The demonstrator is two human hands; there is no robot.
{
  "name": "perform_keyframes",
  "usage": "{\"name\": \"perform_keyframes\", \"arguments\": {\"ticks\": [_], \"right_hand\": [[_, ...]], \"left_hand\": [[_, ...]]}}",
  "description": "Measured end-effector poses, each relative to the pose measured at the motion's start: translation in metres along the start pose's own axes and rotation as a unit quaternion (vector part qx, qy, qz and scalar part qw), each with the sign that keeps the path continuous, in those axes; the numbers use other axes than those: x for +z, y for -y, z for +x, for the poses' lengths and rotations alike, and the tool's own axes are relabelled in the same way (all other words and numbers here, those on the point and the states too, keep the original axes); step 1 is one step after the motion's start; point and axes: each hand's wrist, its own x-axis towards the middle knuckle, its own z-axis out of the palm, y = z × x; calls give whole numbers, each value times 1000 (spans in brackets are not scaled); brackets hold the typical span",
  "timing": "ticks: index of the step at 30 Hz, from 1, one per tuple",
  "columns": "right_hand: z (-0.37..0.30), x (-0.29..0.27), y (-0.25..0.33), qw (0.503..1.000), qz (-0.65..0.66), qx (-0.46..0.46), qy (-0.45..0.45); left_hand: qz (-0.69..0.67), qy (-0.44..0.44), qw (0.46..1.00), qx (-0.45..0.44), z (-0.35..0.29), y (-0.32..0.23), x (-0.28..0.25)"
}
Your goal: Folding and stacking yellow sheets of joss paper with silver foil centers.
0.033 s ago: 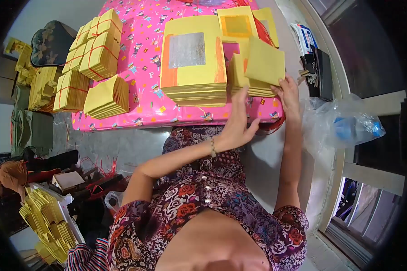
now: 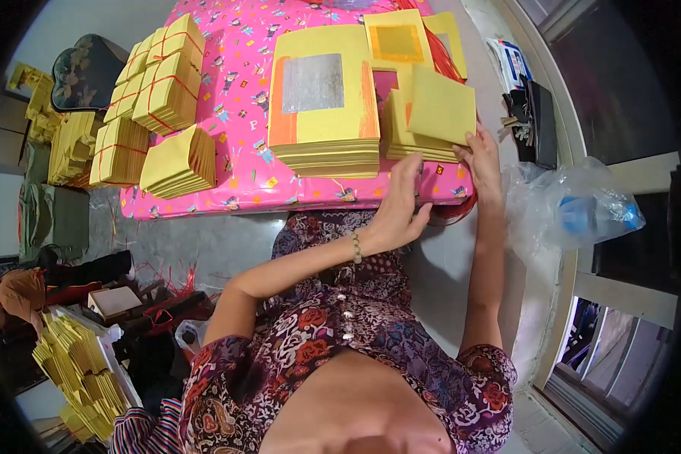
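Yellow paper (image 2: 444, 104) leans over the short stack (image 2: 398, 135), its top edge slightly lower than before, corner pinched by the right hand (image 2: 480, 157); the left hand (image 2: 396, 212), loosely open, empty, has drawn back.

A single white letter (image 2: 253, 125) is standing among little printed figures (image 2: 262, 152) on the pink worktop cover (image 2: 238, 175) — and a letter-like yellow mark (image 2: 440, 169) is showing near the cover's front right corner. The white-and-blue packet (image 2: 513, 60) is bearing print too small to read.
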Motion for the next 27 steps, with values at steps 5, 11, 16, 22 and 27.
{"name": "perform_keyframes", "arguments": {"ticks": [5, 11, 16, 22, 27], "right_hand": [[7, -4, -21, 999, -44, 2, -5], [9, 0, -32, 997, -67, 1, -26], [6, 10, -40, 994, -86, -44, -51], [-10, 32, -31, 950, -272, -111, -101], [-2, 24, -42, 934, -301, -156, -112]], "left_hand": [[169, 50, 984, 29, -2, 22, 11], [259, 50, 964, 12, 3, 40, 16], [290, 61, 955, -4, 2, 45, 20], [282, 64, 957, -23, 5, 35, 20], [267, 41, 962, 33, 20, 40, 21]]}}
